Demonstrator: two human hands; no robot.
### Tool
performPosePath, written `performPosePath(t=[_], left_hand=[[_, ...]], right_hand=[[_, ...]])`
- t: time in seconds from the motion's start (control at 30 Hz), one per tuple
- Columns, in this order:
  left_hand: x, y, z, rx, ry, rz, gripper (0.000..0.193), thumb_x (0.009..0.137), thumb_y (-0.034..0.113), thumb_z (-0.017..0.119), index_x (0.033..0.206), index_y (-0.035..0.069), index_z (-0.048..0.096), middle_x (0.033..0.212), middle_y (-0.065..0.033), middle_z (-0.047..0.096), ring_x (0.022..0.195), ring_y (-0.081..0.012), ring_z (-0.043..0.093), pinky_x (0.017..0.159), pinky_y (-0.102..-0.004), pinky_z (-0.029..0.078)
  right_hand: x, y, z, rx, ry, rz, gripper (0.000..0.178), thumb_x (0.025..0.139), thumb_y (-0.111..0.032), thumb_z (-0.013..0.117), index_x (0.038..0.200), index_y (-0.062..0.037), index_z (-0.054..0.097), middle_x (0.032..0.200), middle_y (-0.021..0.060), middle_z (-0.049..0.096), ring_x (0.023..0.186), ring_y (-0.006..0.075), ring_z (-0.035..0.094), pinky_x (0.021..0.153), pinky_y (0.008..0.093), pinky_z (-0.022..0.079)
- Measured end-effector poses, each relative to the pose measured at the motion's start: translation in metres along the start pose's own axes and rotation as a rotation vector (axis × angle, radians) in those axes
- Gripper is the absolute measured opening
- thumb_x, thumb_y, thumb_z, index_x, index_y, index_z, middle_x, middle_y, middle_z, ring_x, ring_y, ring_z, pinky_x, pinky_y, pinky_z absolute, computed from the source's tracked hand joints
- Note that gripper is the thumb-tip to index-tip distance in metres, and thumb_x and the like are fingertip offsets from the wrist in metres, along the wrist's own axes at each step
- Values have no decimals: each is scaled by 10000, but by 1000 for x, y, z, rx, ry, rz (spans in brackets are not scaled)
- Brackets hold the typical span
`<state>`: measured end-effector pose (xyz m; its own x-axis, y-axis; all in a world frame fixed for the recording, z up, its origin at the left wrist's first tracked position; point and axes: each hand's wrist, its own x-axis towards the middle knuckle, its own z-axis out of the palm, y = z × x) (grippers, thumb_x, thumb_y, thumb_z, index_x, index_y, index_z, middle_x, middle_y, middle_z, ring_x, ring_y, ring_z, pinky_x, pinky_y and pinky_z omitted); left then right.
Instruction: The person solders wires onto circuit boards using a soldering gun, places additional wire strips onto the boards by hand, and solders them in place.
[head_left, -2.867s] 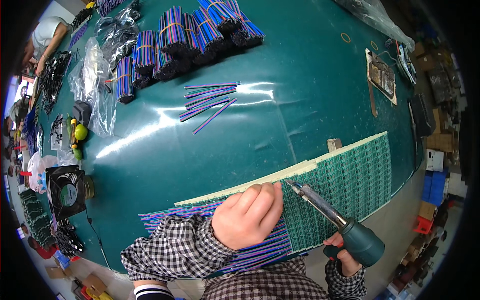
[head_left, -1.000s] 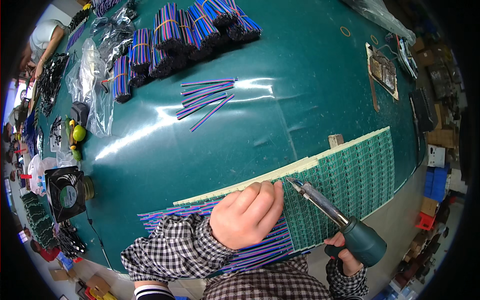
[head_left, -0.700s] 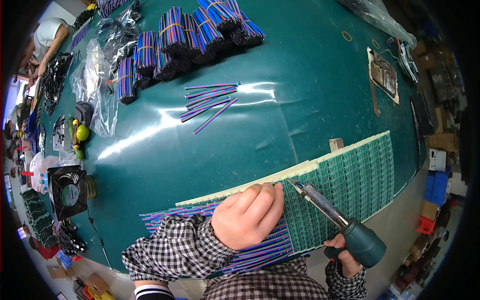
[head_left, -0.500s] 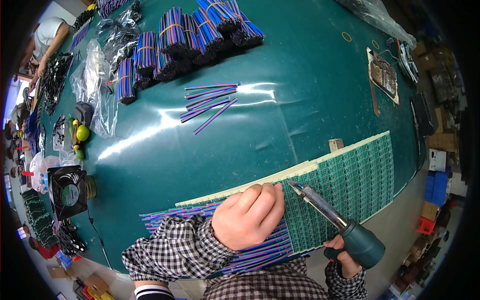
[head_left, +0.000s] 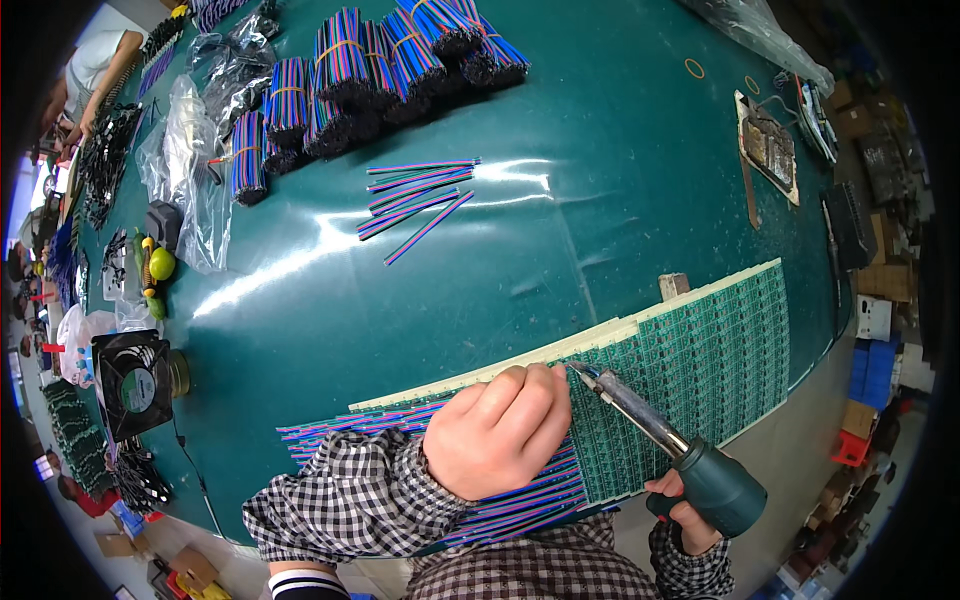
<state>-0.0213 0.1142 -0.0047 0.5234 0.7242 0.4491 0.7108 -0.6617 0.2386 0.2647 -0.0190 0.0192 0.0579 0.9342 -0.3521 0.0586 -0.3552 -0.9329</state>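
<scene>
My right hand (head_left: 686,510) is wrapped round the dark green handle of a soldering iron (head_left: 643,420). The iron's tip points up and left, close beside the fingertips of my left hand (head_left: 500,430). Those fingers are pinched together at the upper part of a green circuit board panel (head_left: 700,350); whatever they hold is hidden. Striped blue, pink and black wires (head_left: 530,508) lie in rows along the panel's left side, partly under my left hand and sleeve.
Loose wires (head_left: 415,195) lie mid-table, with banded wire bundles (head_left: 342,60) behind them. A black fan (head_left: 133,385) stands at left, near a yellow-green fruit (head_left: 161,264) and plastic bags (head_left: 185,180). A stained tray (head_left: 768,150) sits far right. Another person (head_left: 98,75) works at far left.
The soldering iron has shifted slightly left and up, bringing its tip nearer my left fingertips. My left hand has hardly moved.
</scene>
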Motion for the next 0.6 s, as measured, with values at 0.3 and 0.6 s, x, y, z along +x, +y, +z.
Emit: performPosePath(t=[0.3,0.6], left_hand=[[0,1,1,-2,6,0,304,730,80,739,1022,-6,754,995,-91,665,836,-192,668,681,-284,556],[1,0,0,-7,14,-1,315,720,74,739,1024,-11,752,998,-97,667,825,-194,671,670,-282,560]], right_hand=[[0,-2,2,3,12,12,451,876,-295,829,1047,70,626,931,161,626,894,275,657,860,487,621],[-4,0,1,-15,42,-5,490,884,-349,806,1047,74,619,949,185,631,891,287,673,854,477,621]])
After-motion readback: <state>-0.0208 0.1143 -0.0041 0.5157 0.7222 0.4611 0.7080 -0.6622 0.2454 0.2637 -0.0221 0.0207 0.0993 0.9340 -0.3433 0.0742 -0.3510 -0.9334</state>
